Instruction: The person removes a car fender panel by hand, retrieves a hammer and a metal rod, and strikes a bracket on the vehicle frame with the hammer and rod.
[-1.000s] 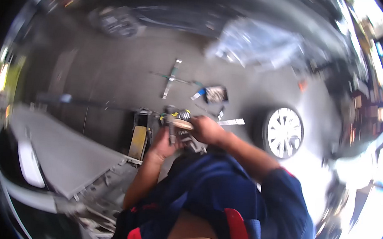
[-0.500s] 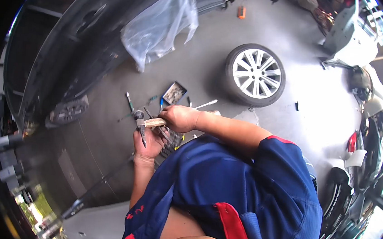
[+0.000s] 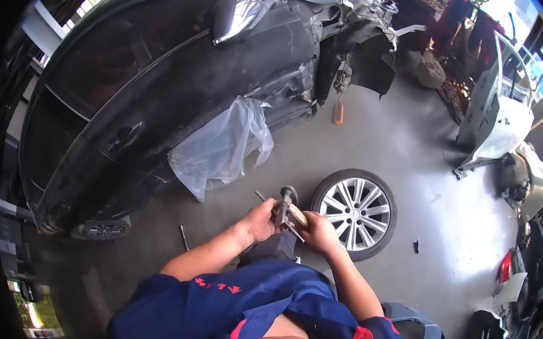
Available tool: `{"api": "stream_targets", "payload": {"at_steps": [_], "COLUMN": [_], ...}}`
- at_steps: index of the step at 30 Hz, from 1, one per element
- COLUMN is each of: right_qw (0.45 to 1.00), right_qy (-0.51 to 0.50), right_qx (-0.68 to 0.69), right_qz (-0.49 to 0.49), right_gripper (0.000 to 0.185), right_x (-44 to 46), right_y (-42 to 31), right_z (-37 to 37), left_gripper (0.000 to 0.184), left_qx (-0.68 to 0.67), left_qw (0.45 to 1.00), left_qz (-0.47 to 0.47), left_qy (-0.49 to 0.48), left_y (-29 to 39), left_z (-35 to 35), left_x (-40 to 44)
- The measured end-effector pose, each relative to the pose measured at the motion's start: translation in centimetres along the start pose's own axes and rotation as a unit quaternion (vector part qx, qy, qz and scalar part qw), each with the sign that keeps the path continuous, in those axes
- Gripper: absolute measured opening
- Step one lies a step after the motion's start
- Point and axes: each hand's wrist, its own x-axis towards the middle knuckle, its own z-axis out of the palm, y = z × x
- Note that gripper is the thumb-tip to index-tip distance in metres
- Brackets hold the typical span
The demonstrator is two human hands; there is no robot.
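My right hand (image 3: pixel 321 232) is wrapped round the pale wooden handle of a hammer (image 3: pixel 297 216), whose dark metal head points away from me, one face round. My left hand (image 3: pixel 260 221) is closed beside the hammer head, on a dark metal tool (image 3: pixel 280 215) with a thin rod sticking out past the fingers; its exact kind is not clear. Hammer and metal tool overlap, so I cannot tell whether they touch. Both hands are in front of my body, just left of a wheel (image 3: pixel 355 213) lying flat on the floor.
A dark car (image 3: pixel 160 108) with its front stripped fills the left, plastic sheeting (image 3: pixel 225 146) hanging from its side. An orange object (image 3: pixel 338 114) is near its front. A slim tool (image 3: pixel 183 237) lies on the floor at left. A white door panel (image 3: pixel 497 134) and other body parts line the right.
The view has tipped up, showing more of the car. Both hands have moved forward and right, towards the wheel, still holding the hammer and metal tool. The tray of small parts is out of sight.
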Motion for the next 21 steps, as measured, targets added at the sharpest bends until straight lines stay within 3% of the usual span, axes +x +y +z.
{"api": "stream_targets", "payload": {"at_steps": [1, 4, 5, 6, 7, 8, 9, 11, 13, 17, 19, 21], "right_qw": [0.992, 0.949, 0.936, 0.917, 0.873, 0.804, 0.757, 0.684, 0.600, 0.553, 0.581, 0.690], "right_qy": [-0.007, 0.018, 0.017, 0.043, 0.077, 0.016, 0.017, 0.125, 0.230, 0.294, 0.293, 0.283], "right_qx": [-0.026, -0.061, -0.073, -0.059, -0.002, 0.033, -0.002, 0.126, 0.223, 0.347, 0.412, 0.462], "right_qz": [0.124, 0.308, 0.344, 0.392, 0.482, 0.593, 0.653, 0.708, 0.733, 0.698, 0.638, 0.481], "right_gripper": [0.029, 0.037, 0.042, 0.039, 0.030, 0.047, 0.042, 0.044, 0.048, 0.039, 0.034, 0.030], "right_x": [1.6, 5.3, 5.2, 5.0, 2.7, 1.7, -0.9, -3.8, -5.0, -1.8, -1.8, -4.9], "right_y": [1.5, 12.0, 18.7, 23.0, 32.8, 33.4, 35.7, 30.8, 26.1, 26.9, 28.1, 29.8], "right_z": [-1.6, -5.1, -4.8, -4.8, -2.0, -4.0, -4.3, -6.5, -8.5, -9.2, -8.4, -5.9], "left_gripper": [0.034, 0.028, 0.027, 0.027, 0.026, 0.025, 0.024, 0.026, 0.026, 0.023, 0.019, 0.020], "left_qx": [0.011, 0.063, 0.081, 0.090, 0.080, 0.091, 0.109, 0.132, 0.150, 0.207, 0.263, 0.347], "left_qw": [0.999, 0.996, 0.995, 0.993, 0.996, 0.996, 0.994, 0.987, 0.979, 0.967, 0.953, 0.919], "left_qz": [-0.024, -0.044, -0.046, -0.039, -0.018, -0.022, -0.020, 0.002, 0.017, 0.051, 0.071, 0.080], "left_qy": [0.023, 0.048, 0.039, 0.062, 0.027, 0.012, -0.006, -0.093, -0.136, -0.138, -0.131, -0.171], "left_y": [1.8, 7.3, 10.2, 13.1, 16.1, 18.6, 21.9, 26.9, 30.0, 32.3, 31.9, 31.6], "left_z": [1.0, 4.4, 5.8, 8.0, 9.9, 11.8, 14.2, 18.6, 22.3, 29.5, 31.9, 33.9], "left_x": [3.2, 12.9, 15.9, 17.8, 19.0, 19.9, 21.0, 22.7, 25.7, 33.5, 38.3, 43.0]}}
